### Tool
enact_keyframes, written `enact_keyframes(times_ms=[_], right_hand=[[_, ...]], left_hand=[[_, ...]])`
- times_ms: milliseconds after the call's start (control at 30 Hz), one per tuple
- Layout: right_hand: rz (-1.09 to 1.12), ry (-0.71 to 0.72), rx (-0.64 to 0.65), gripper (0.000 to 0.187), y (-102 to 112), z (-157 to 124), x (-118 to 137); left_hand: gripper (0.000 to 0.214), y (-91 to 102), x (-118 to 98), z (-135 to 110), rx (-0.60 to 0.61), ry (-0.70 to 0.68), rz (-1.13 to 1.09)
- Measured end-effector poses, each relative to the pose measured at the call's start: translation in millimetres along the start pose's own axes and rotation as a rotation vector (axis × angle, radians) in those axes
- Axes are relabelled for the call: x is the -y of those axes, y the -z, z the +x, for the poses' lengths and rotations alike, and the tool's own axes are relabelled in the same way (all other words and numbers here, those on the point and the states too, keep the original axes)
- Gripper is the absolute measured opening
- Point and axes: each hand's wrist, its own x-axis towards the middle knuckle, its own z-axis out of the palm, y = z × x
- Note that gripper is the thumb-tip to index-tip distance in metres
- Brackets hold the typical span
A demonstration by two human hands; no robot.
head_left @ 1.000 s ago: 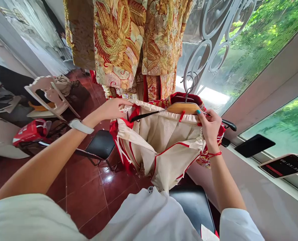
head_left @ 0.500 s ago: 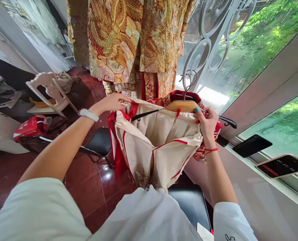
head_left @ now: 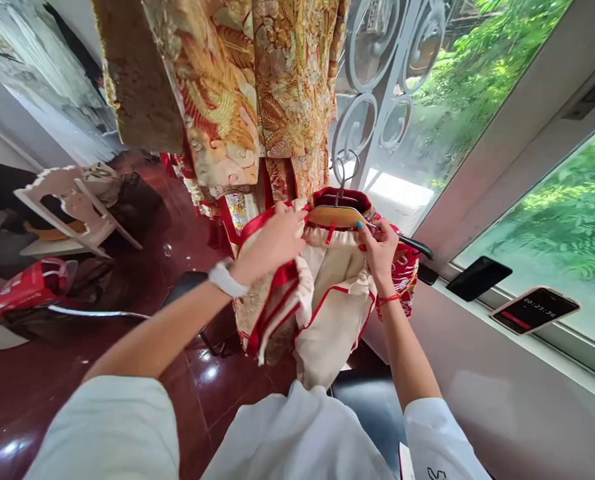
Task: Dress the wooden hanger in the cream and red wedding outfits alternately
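A red garment with cream lining (head_left: 327,300) hangs folded over a wooden hanger (head_left: 335,215) in front of me. My left hand (head_left: 272,243) is closed on the garment's red-trimmed waistband at the left. My right hand (head_left: 380,250) pinches the waistband against the hanger's black bar at the right. The hanger's metal hook (head_left: 345,175) rises just above. A gold and red embroidered robe (head_left: 237,93) hangs behind the garment.
A black stool (head_left: 377,410) stands under the garment, another black stool (head_left: 187,290) to its left. Two phones (head_left: 535,310) lie on the window sill at the right. A white ornate chair (head_left: 65,210) and a red bag (head_left: 27,290) sit at the left on the dark red tiles.
My left hand has swept right, gathering the waistband toward the hanger's middle, so the open garment is now bunched. My right hand keeps its hold at the hanger.
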Motion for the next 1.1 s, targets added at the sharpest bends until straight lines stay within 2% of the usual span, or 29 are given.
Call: enact_keyframes(times_ms=[67,133,267,333,433,500,600,633,667,767,833,900,1000,1100], right_hand=[[0.006,0.015,-0.010,0.045,-1,0,1],[0.003,0.031,-0.009,0.045,-2,1,2],[-0.035,0.028,0.003,0.047,-5,5,1],[-0.044,0.032,0.002,0.044,-5,6,1],[-0.038,0.018,0.051,0.036,4,4,5],[-0.032,-0.022,0.180,0.039,21,-2,10],[-0.089,-0.061,0.417,0.078,55,-25,9],[-0.123,-0.054,0.470,0.085,67,-36,5],[-0.158,-0.041,0.502,0.086,78,-49,-1],[-0.290,-0.014,0.540,0.072,103,-93,-33],[-0.452,-0.070,0.526,0.066,110,-120,-58],[-0.601,-0.192,0.496,0.063,114,-136,-79],[-0.585,-0.373,0.486,0.065,124,-130,-90],[-0.373,-0.491,0.659,0.049,144,-95,-74]], left_hand=[[0.060,-23.7,-4,-5,-0.001,-0.004,0.150],[0.055,-37.2,9,-5,-0.072,0.008,0.204],[0.044,-51.2,51,8,-0.257,-0.110,0.207],[0.040,-58.8,66,16,-0.289,-0.152,0.168],[0.028,-67.0,75,21,-0.303,-0.191,0.120],[0.025,-67.8,77,20,-0.282,-0.228,0.117],[0.027,-65.7,79,17,-0.215,-0.280,0.127],[0.028,-65.3,79,16,-0.195,-0.294,0.122],[0.030,-65.5,79,15,-0.181,-0.305,0.110],[0.034,-70.2,78,12,-0.154,-0.315,0.046],[0.036,-75.4,74,10,-0.126,-0.319,-0.008],[0.038,-79.8,69,7,-0.094,-0.325,-0.058],[0.040,-80.2,65,7,-0.052,-0.338,-0.103],[0.042,-72.3,69,12,0.011,-0.375,-0.102]])
